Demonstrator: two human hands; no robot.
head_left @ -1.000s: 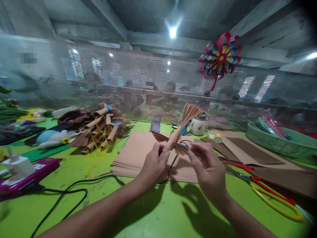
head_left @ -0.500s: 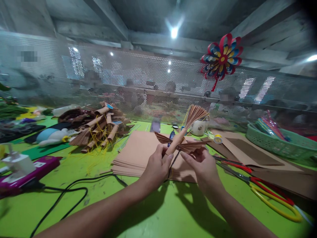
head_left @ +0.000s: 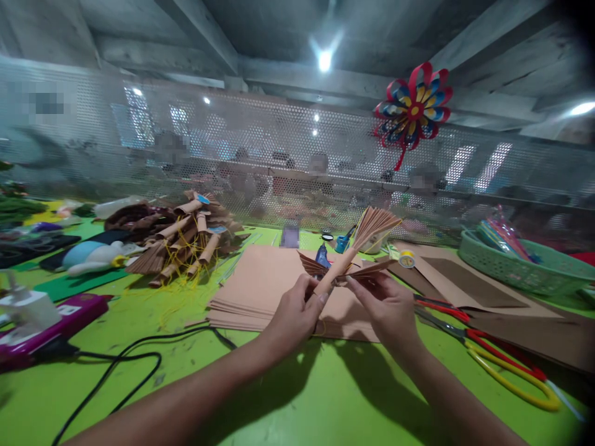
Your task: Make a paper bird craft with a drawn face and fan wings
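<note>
A brown paper bird (head_left: 338,270) with a rolled tube body is held up over a stack of brown paper sheets (head_left: 253,272). Its pleated fan tail (head_left: 377,225) points up and away to the right. My left hand (head_left: 295,310) is closed around the near end of the tube, thumb on top. My right hand (head_left: 393,306) pinches the right pleated wing (head_left: 370,269) close to the body. The left wing (head_left: 311,264) sticks out on the far side. Behind the bird stands a dark blue object (head_left: 321,254), partly hidden.
Similar paper birds with yellow strings (head_left: 186,241) are piled at left. Scissors (head_left: 493,350) lie right of my right hand, beside brown sheets (head_left: 502,291) and a green basket (head_left: 525,263). A purple power strip (head_left: 79,319) with a black cable (head_left: 125,356) sits at left.
The paper bird and both hands have shifted slightly right, and its tail dips a little lower. The dark strip that hung in front of the bird no longer shows there.
</note>
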